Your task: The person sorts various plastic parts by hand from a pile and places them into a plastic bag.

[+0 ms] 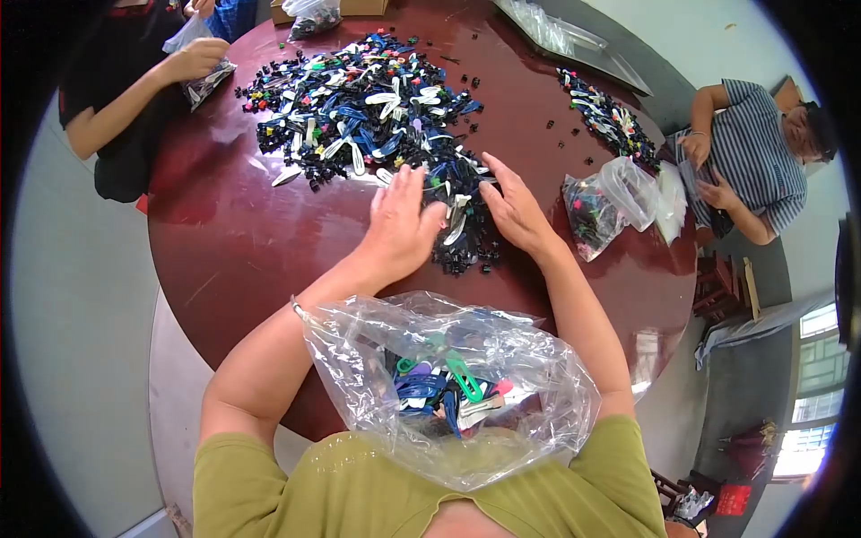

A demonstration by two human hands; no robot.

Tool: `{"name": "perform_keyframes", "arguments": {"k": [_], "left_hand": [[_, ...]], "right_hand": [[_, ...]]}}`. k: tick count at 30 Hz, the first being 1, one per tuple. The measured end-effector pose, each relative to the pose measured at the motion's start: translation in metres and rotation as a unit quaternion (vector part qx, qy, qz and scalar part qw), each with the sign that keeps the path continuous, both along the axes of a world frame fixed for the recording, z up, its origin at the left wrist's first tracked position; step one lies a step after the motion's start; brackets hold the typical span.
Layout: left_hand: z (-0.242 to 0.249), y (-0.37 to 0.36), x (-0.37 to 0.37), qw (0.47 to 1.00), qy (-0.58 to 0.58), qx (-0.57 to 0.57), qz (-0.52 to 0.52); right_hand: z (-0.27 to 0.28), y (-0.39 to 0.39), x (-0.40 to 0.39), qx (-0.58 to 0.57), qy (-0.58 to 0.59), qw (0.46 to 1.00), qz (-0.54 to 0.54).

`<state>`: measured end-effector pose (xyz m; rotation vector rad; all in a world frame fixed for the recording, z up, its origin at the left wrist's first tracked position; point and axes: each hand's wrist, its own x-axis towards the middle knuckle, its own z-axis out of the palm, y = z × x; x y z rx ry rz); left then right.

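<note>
My left hand (402, 224) lies along the left side of a small heap of hair clips (457, 220), its fingers stretched out. On the heap's other side is my right hand (516, 208), fingers extended, palm turned inward. Between them are small black claw clips with some white and dark snap clips. This heap joins a larger pile of hair clips (359, 108) in black, blue, white and other colours. Below my forearms, against my body, an open clear plastic bag (350, 359) holds blue, green, purple and white clips.
The round dark red table (215, 278) bears another clip pile (614, 117) and a part-filled bag (587, 215) at right. A person (762, 143) sits at right; another person's hand (199, 58) is at upper left by a bag. A metal tray (583, 45) lies at the far edge.
</note>
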<state>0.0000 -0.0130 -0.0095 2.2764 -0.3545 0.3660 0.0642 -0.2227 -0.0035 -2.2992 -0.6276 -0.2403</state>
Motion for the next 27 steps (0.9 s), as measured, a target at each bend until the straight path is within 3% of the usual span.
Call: {"name": "perform_keyframes", "arguments": {"k": [6, 9, 14, 18, 19, 21, 25, 27], "left_hand": [[0.002, -0.003, -0.006, 0.995, -0.04, 0.092, -0.026], [-0.007, 0.001, 0.006, 0.996, -0.058, 0.056, -0.025], [-0.008, 0.012, 0.02, 0.993, -0.107, -0.03, -0.028], [-0.004, 0.023, 0.026, 0.988, -0.151, -0.037, -0.001], [-0.004, 0.024, 0.024, 0.988, -0.154, -0.027, 0.01], [-0.002, 0.027, 0.023, 0.986, -0.162, -0.007, 0.032], [0.02, 0.01, -0.008, 0.987, 0.004, 0.128, 0.095], [0.028, 0.005, -0.017, 0.983, 0.103, 0.147, 0.042]], "right_hand": [[0.028, 0.018, -0.025, 0.198, 0.204, 0.955, 0.089], [0.029, 0.024, -0.034, 0.207, 0.187, 0.952, 0.124], [0.043, 0.023, -0.039, 0.123, 0.057, 0.975, 0.178], [0.047, 0.01, -0.03, 0.167, 0.059, 0.98, 0.095], [0.04, 0.0, -0.018, 0.112, 0.006, 0.992, 0.059], [0.016, -0.013, -0.004, 0.191, 0.092, 0.977, -0.022], [-0.009, -0.018, 0.02, 0.074, 0.066, 0.993, -0.057], [-0.013, -0.009, 0.022, 0.035, 0.046, 0.997, -0.054]]}}
